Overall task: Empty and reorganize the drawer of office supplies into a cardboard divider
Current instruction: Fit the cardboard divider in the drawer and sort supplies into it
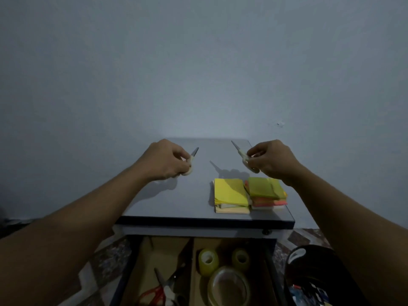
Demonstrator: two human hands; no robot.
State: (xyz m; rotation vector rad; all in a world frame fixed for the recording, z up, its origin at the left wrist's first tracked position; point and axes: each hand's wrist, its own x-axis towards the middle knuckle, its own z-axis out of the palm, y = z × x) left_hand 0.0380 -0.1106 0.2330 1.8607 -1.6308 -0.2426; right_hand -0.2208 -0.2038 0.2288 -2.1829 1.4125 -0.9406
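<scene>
My left hand [164,160] grips a small pair of white-handled scissors [191,159] low over the grey desk top [176,202], blade pointing away. My right hand [272,159] holds a second white-handled pair of scissors [241,154] above the desk, blade angled up to the left. Two stacks of sticky notes lie on the desk's right front: a yellow stack [230,195] and a green-and-orange stack [267,192]. Below, the open drawer holds a cardboard divider [192,257]; its left section has red-handled scissors [154,292] and another pair, its right section three tape rolls [208,261].
A plain grey wall stands directly behind the desk. A black bag [309,274] with small items sits on the patterned floor at the lower right, beside the drawer. The desk's dark front edge [205,223] overhangs the drawer.
</scene>
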